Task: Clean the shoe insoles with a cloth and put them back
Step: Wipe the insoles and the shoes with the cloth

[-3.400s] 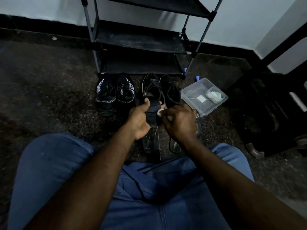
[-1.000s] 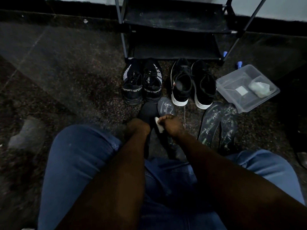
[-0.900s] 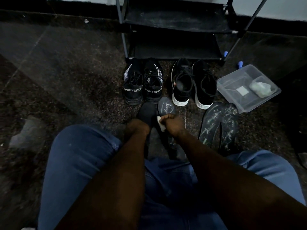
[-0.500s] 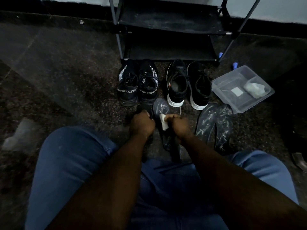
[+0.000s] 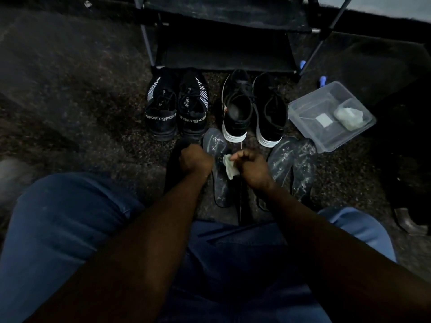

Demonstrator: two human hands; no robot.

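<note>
My left hand is closed on a black insole that lies on the floor in front of my knees. My right hand grips a small white cloth, held just above a dusty grey insole lying beside the black one. Two more dusty insoles lie on the floor to the right. Behind them stand a pair of black SPORT shoes and a pair of black sneakers with white soles.
A black shoe rack stands against the wall behind the shoes. A clear plastic container with a crumpled wipe inside sits at the right. My blue-jeaned legs fill the foreground. The dark speckled floor surrounds everything.
My left hand has lowered the black insole to the floor at the left. My right hand with the cloth has drawn apart from it, over the grey insole.
</note>
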